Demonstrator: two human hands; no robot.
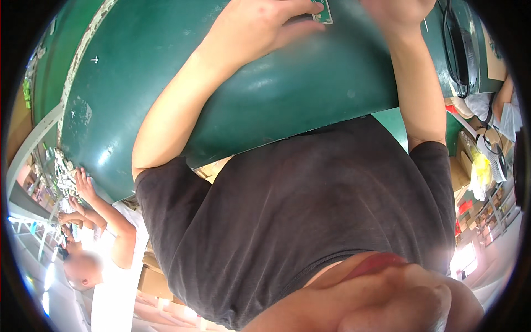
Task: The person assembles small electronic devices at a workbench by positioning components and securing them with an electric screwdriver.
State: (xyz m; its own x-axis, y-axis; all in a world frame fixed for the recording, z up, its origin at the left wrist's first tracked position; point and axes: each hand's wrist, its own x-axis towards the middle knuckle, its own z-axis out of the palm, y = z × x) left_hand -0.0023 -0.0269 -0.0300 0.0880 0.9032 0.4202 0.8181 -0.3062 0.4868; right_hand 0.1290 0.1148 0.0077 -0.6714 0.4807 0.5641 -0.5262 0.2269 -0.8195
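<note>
My left hand [264, 21] is at the top of the view over the green tabletop [298, 94]. A small green circuit board [327, 15] with a pale edge is pinched between its fingers and thumb. The upper part of the board is cut off by the frame. Off to the right, my right hand [402, 12] is smeared by motion and partly outside the top edge, so its fingers are hidden. It is apart from the board, and I cannot see anything in it.
A black device with a looped cable [463, 55] lies at the table's right end. A small metallic piece [94, 59] rests near the left rim. A co-worker's hand [84, 185] reaches toward a pile of small parts [63, 171] at the lower left. Another person's arm [504, 99] shows at the right.
</note>
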